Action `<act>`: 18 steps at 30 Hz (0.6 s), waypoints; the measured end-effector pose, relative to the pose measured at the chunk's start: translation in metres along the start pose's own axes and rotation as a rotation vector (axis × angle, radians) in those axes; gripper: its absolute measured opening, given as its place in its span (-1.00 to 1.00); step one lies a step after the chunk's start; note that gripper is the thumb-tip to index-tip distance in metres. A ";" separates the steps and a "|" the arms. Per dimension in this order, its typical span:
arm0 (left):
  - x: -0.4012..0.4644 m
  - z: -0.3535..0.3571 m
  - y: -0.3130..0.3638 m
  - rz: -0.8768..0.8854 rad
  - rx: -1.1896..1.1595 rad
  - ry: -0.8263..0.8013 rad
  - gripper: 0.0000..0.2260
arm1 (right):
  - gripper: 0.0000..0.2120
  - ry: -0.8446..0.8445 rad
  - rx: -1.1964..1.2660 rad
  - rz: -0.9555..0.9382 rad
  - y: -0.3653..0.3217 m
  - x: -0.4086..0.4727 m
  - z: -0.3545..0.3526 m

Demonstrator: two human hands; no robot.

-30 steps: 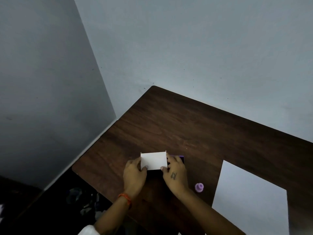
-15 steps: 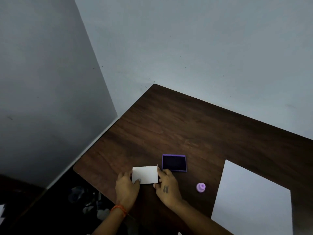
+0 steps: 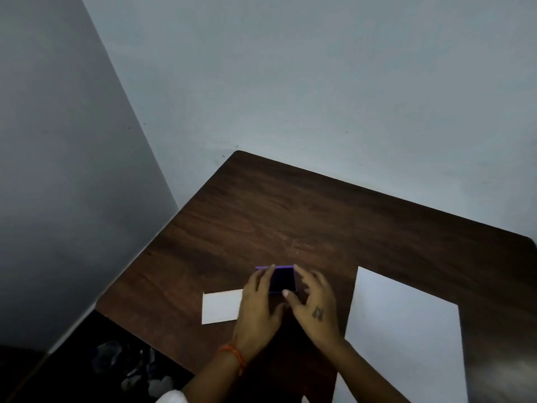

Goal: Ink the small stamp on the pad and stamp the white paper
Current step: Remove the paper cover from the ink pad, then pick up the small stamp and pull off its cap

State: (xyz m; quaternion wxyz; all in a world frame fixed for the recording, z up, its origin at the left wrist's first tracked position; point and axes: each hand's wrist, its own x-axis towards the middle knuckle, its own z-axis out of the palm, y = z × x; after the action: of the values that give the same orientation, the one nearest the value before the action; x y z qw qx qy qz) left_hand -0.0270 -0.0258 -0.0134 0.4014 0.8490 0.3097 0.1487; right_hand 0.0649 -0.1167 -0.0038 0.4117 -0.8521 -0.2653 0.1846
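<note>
The purple ink pad (image 3: 283,280) lies uncovered on the dark wooden table (image 3: 290,216), its dark inking surface showing. My left hand (image 3: 258,309) rests against the pad's left side, fingers along its edge. My right hand (image 3: 313,301) curls over its right side, with the thumb at the front edge. The pad's white lid (image 3: 222,306) lies flat just left of my left hand. A white sheet of paper (image 3: 406,330) lies to the right. The small stamp is not visible; my right hand covers the spot where it stood.
Pale walls meet at the table's far left corner. The table's left edge runs diagonally close to the lid, with dark floor clutter (image 3: 130,365) below it. The bare tabletop stretches behind the pad.
Both hands set the white lid down on the table at the left and let go of it. They then moved right and forward onto the ink pad. The stamp is now hidden.
</note>
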 end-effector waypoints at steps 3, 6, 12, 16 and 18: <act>0.002 0.021 0.010 0.034 0.020 -0.169 -0.35 | -0.49 0.091 -0.058 0.077 0.019 -0.004 -0.018; 0.001 0.041 0.014 0.057 0.050 -0.269 -0.39 | -0.52 0.107 -0.075 0.182 0.037 -0.013 -0.023; -0.002 0.070 0.018 0.086 0.149 -0.329 -0.71 | -0.07 0.002 0.027 0.086 0.054 -0.035 -0.031; 0.001 0.077 0.019 0.074 0.154 -0.298 -0.78 | -0.47 -0.023 0.010 0.097 0.055 -0.036 -0.033; 0.003 0.077 0.017 0.060 0.137 -0.289 -0.78 | -0.78 -0.023 0.007 0.085 0.058 -0.032 -0.033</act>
State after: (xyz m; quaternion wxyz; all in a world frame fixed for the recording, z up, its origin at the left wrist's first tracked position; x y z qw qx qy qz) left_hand 0.0209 -0.0777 -0.0488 0.3784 0.8958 0.2326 0.0156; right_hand 0.0748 -0.1858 -0.0271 0.4032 -0.8590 -0.2330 0.2125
